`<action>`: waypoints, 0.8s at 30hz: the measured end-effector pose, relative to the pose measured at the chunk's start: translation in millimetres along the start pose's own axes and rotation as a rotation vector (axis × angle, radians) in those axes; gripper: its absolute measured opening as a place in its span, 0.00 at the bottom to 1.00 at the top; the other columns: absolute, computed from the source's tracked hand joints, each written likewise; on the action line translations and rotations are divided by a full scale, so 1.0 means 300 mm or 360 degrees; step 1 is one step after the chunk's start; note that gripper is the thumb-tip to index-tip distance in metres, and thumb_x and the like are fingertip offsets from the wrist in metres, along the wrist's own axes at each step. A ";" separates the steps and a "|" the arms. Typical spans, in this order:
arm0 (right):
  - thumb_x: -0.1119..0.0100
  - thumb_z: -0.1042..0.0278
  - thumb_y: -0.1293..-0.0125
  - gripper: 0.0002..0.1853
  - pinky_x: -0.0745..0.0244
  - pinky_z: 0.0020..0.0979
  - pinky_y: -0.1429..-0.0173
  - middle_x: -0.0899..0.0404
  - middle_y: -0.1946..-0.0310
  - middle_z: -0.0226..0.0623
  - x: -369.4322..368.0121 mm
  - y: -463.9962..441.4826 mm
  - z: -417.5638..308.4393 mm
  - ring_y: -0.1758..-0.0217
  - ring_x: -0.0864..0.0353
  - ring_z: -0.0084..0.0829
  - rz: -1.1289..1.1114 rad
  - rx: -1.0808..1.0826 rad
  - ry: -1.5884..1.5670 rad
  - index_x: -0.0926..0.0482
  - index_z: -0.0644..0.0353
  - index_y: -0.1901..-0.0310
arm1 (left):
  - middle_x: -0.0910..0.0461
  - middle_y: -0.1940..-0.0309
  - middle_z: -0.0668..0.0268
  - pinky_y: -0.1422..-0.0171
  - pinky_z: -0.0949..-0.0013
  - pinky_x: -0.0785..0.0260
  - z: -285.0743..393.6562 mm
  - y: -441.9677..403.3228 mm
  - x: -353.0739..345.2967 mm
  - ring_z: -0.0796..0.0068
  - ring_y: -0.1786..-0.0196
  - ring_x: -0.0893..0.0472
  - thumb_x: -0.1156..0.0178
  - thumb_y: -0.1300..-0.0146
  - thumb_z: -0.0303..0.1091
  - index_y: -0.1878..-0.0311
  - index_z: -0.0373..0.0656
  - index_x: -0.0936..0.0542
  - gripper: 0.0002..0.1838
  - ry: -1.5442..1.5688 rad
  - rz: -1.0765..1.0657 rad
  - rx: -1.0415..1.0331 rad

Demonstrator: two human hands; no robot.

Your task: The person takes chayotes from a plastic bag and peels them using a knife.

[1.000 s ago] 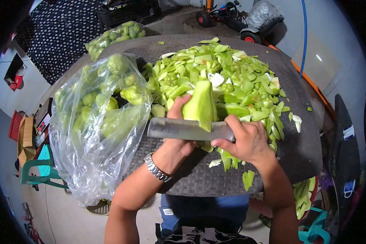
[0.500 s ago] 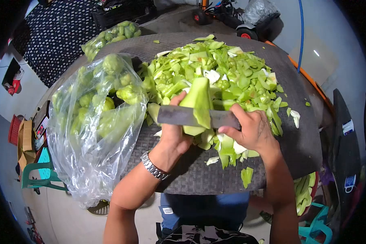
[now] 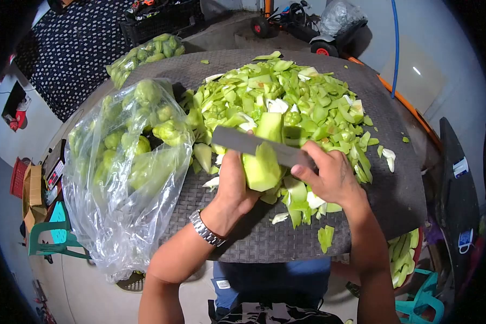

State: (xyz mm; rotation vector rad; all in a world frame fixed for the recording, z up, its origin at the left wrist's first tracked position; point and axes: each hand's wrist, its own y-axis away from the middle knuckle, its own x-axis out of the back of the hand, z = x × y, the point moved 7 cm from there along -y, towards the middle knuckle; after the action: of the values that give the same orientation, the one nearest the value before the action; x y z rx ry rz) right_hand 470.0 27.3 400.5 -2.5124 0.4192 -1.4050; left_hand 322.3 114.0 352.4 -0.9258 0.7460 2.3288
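My left hand (image 3: pixel 233 186), with a metal watch on its wrist, is wrapped round a pale green peeled vegetable (image 3: pixel 263 175) from its left side. The knife's handle is in my right hand (image 3: pixel 332 175), fingers closed. Its broad grey blade (image 3: pixel 243 142) lies across the vegetable, tilted down to the right, with a strip of green flesh standing up in front of the blade. Behind and right of the hands a heap of green peelings (image 3: pixel 318 102) covers part of the dark woven table (image 3: pixel 243 237). A few scraps lie near the front edge.
A clear plastic bag (image 3: pixel 129 178) of green vegetables stands at the table's left, with another bag (image 3: pixel 151 51) behind it. At the lower right is a container of long green pieces (image 3: pixel 402 259), beside a teal chair (image 3: pixel 424 299). A teal chair (image 3: pixel 43 237) stands at left.
The knife blade has moved up along the vegetable and tilted, its left end now higher. A cut strip has appeared at the blade. The vegetable's cut lower face has turned more into view.
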 end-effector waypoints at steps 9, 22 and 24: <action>0.36 0.32 0.31 0.31 0.19 0.49 0.65 0.20 0.81 0.43 -0.009 0.009 -0.037 0.75 0.13 0.53 0.0030 0.0189 0.0245 0.25 0.58 0.57 | 0.14 0.45 0.57 0.39 0.57 0.20 -0.042 -0.044 0.058 0.62 0.48 0.13 0.47 0.23 0.56 0.34 0.42 0.24 0.28 0.0003 -0.0072 -0.0025; 0.38 0.30 0.31 0.32 0.19 0.53 0.60 0.20 0.81 0.45 0.032 -0.006 0.032 0.72 0.14 0.55 0.0037 0.0071 0.0284 0.24 0.58 0.57 | 0.14 0.48 0.58 0.44 0.57 0.19 0.011 0.005 0.004 0.63 0.50 0.12 0.49 0.21 0.53 0.37 0.41 0.22 0.25 -0.0031 -0.0075 -0.0143; 0.38 0.31 0.30 0.31 0.19 0.53 0.59 0.19 0.80 0.46 0.058 -0.012 0.064 0.70 0.14 0.57 0.0079 -0.0008 0.0342 0.24 0.58 0.57 | 0.13 0.48 0.59 0.45 0.57 0.19 0.007 -0.013 0.009 0.64 0.50 0.12 0.49 0.22 0.52 0.38 0.41 0.21 0.25 -0.0052 -0.0169 -0.0040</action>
State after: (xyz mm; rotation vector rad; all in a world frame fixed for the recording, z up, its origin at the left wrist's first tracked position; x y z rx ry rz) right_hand 495.6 25.5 405.8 -2.3456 0.5207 -1.6627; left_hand 322.2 118.8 350.5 -0.9138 0.6401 2.2600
